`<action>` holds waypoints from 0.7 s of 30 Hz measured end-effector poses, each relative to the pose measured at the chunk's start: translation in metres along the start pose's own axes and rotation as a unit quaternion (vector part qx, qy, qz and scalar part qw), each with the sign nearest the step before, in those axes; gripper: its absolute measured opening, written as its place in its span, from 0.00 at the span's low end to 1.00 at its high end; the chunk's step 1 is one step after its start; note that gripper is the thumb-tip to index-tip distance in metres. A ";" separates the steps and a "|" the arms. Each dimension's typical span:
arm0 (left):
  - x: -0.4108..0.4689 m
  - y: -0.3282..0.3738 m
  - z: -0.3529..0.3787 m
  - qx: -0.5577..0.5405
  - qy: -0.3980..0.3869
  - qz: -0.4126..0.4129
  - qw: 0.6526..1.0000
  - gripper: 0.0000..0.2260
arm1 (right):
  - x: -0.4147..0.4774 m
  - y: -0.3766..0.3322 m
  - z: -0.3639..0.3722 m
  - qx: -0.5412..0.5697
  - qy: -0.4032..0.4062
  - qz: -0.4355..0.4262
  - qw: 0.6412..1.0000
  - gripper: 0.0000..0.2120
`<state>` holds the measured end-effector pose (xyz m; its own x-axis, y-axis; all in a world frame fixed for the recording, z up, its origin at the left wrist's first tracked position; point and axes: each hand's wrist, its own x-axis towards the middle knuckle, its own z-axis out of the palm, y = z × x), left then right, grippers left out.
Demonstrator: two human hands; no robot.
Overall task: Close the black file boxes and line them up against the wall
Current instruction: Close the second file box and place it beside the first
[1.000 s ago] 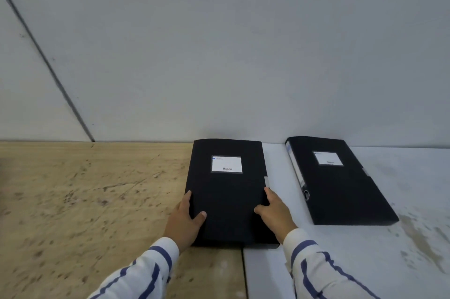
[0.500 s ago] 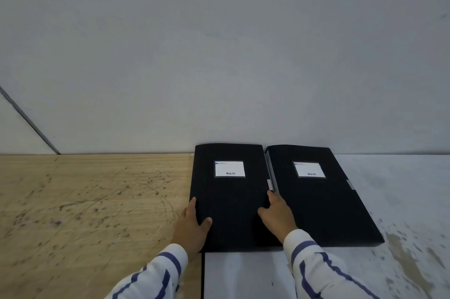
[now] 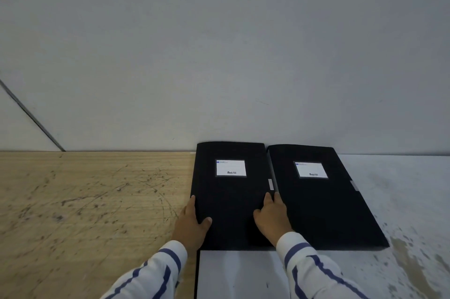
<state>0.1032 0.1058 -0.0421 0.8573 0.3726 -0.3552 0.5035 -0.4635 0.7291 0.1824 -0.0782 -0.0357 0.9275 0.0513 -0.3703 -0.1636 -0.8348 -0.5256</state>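
Two closed black file boxes lie flat side by side, their far ends touching the grey wall [image 3: 219, 55]. The left file box [image 3: 229, 201] carries a white label near its top. My left hand [image 3: 192, 223] grips its left edge, thumb on the lid. My right hand [image 3: 272, 216] grips its right edge, fingers in the narrow seam against the right file box [image 3: 321, 206]. The right box has the same white label and a small grey tab on its right side.
A scuffed wooden surface [image 3: 85, 201] spreads to the left. A stained white surface [image 3: 414, 201] lies to the right and in front of the boxes. A dark seam [image 3: 31, 116] runs diagonally down the wall at far left.
The left box has slid to the right until it sits flush against the right box, closing the gap seen one second ago. Both hands stayed on its edges.
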 end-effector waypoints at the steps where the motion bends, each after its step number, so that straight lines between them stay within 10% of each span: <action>1: 0.000 0.000 -0.001 -0.006 -0.003 -0.002 1.000 0.35 | -0.001 0.001 0.001 -0.001 0.006 -0.002 1.000 0.29; 21: -0.029 -0.057 -0.097 -0.045 0.066 -0.034 0.996 0.33 | -0.078 -0.123 0.074 -0.020 -0.037 -0.257 0.966 0.23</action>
<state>0.0398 0.1995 -0.0164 0.7965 0.5061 -0.3307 0.5440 -0.3613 0.7573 0.1054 0.0607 0.0011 0.8560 0.5019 -0.1238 0.3258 -0.7097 -0.6246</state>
